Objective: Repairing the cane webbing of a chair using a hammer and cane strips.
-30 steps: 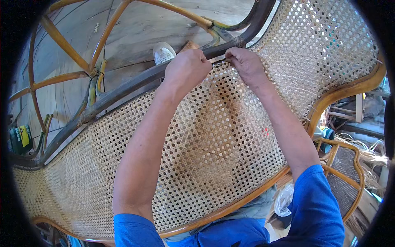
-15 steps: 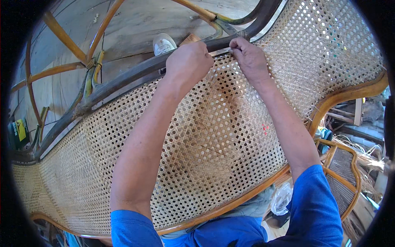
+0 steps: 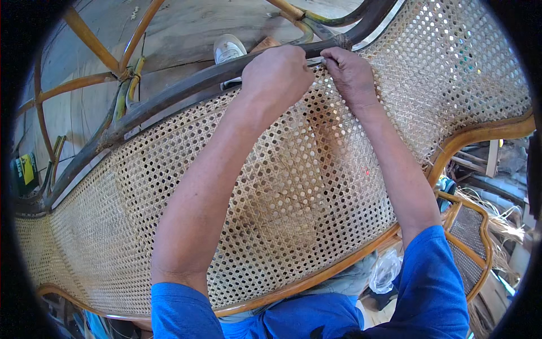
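A wide sheet of woven cane webbing point(image 3: 271, 226) stretches across in front of me, full of small holes. Its far edge runs along a dark rattan pole point(image 3: 197, 82). At that edge both of my hands work close together. My left hand point(image 3: 278, 76) is curled closed with its back toward me, and its fingertips are hidden. Just to its right, my right hand point(image 3: 351, 78) pinches thumb and fingers together at the webbing's border beside the pole. Whatever lies in either grip is too small or covered to name.
A glossy brown rattan rail point(image 3: 305, 282) borders the near side. Beyond the dark pole are thinner rattan braces point(image 3: 93, 42) and a white shoe point(image 3: 228, 48). At right stand a small cane-panelled rattan piece point(image 3: 480, 220), loose fibres point(image 3: 505, 226) and a clear plastic bag point(image 3: 385, 271).
My left hand has shifted right and slightly up along the edge. The right hand has moved slightly right, still pinched. The whole view has shifted a little.
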Demonstrator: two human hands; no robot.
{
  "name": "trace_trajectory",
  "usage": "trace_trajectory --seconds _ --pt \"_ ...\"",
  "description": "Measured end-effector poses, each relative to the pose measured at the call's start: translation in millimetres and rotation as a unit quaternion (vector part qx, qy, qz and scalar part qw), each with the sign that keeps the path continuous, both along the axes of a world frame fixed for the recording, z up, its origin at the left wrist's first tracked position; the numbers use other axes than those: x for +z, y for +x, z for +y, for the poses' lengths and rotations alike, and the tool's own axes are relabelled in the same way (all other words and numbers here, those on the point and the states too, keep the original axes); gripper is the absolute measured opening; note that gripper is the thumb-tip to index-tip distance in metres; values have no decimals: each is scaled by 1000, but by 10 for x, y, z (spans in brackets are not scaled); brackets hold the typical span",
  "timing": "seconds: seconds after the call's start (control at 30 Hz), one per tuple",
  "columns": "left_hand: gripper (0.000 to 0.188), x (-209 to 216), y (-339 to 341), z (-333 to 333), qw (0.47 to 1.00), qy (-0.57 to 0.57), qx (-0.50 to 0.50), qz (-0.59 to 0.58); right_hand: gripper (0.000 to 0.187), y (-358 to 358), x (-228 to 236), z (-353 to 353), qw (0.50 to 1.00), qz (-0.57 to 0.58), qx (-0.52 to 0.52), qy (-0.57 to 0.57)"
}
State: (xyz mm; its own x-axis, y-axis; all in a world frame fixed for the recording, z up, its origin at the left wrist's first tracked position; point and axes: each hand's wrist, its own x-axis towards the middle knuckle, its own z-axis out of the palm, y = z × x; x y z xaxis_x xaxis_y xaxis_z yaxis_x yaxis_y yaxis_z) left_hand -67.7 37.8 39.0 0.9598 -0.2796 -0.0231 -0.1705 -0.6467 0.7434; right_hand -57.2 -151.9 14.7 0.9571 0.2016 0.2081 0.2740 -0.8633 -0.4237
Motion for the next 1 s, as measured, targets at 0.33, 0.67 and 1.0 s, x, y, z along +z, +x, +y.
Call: trace_trajectory --seconds 0.33,0.67,1.0 --pt "22 -11 -64 14 1000 -21 5 -2 18 33 -40 -88 990 -61 110 -60" --pt "22 5 -97 3 1000 0 2 20 20 25 86 -113 984 -39 156 -78" --pt "21 -182 -130 53 997 78 21 -3 14 304 146 -129 971 153 166 -84"
